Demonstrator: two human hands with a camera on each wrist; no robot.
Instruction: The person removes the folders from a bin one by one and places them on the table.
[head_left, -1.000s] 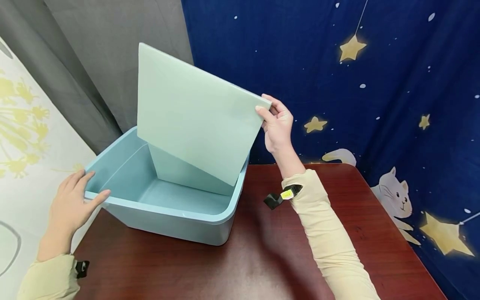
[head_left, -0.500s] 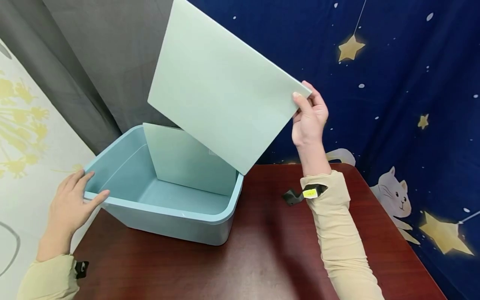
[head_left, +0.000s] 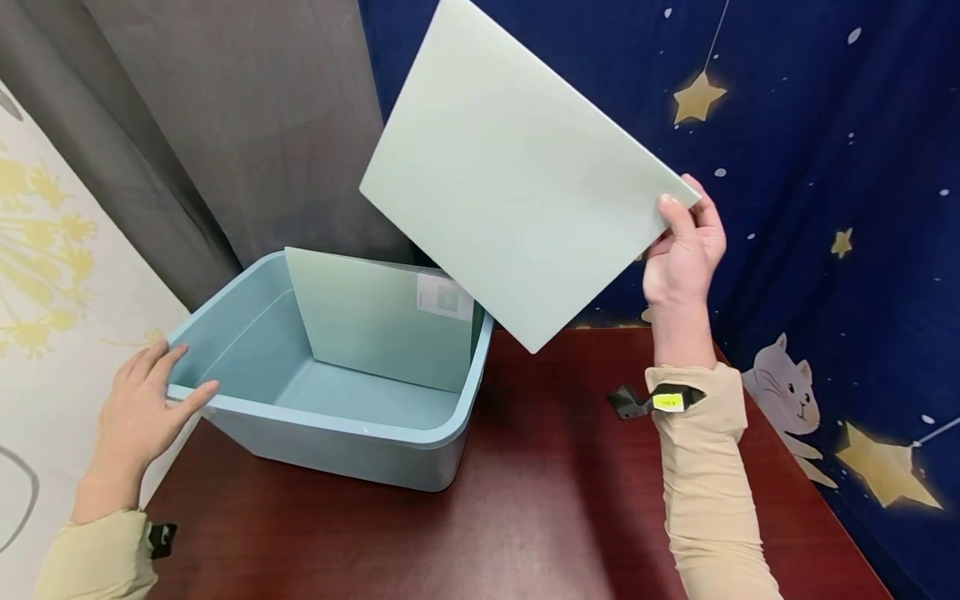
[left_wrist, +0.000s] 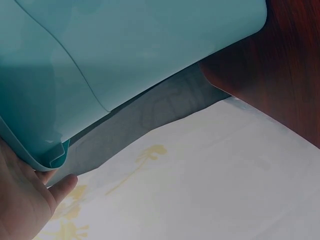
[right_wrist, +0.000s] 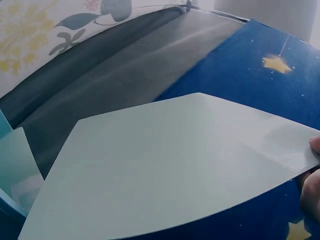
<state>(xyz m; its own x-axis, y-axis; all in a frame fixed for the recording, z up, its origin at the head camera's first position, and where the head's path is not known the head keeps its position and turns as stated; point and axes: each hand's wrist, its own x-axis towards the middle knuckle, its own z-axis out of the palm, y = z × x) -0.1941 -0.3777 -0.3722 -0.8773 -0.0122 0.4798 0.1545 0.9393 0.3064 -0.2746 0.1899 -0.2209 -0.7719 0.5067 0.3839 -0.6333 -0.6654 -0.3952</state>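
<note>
The upper panel [head_left: 517,167] is coloured plain pale green; the same tone is shown by the lower panel [head_left: 367,321], marked with a white label [head_left: 444,297]. The bin [head_left: 337,450] is coloured light blue, the table [head_left: 517,517] reddish brown. The navy curtain [head_left: 795,175] is patterned with golden stars [head_left: 699,98], white specks [head_left: 721,172] and a pale cat [head_left: 783,387], and the white cloth [head_left: 52,400] is printed with yellow plants [head_left: 33,279].

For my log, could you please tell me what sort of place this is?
Probably a curtained indoor work corner: a reddish table stands before a grey curtain and a navy curtain printed with stars.
</note>
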